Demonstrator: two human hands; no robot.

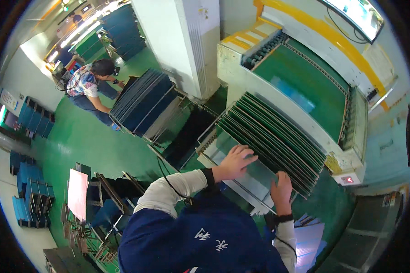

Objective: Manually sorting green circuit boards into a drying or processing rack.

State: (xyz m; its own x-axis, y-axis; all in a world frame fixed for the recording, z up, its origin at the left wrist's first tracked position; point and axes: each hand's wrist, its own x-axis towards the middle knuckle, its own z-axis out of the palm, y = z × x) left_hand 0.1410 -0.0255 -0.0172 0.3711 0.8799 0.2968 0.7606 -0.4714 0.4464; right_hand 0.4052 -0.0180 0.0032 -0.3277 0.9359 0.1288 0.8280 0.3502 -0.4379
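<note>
The clear pane (258, 173) leaned at the near side of the metal rack (207, 139), in front of closely ranked dark green panels (278, 141). The left hand (234, 163) had its fingers loosely spread at the upper edge; the right hand (282, 192) curled at the right end, whether pinching I couldn't tell. The pane seemed thin, stiff, slippery, perhaps brittle, best held by opposite edges. Beyond, a pale, boxy machine (241, 84) carried a glossy green bed (300, 86).

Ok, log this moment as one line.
left hand: on clear pane | right hand: at its edge | panel row: beyond pane | co-worker: bent beside blue panels
</note>
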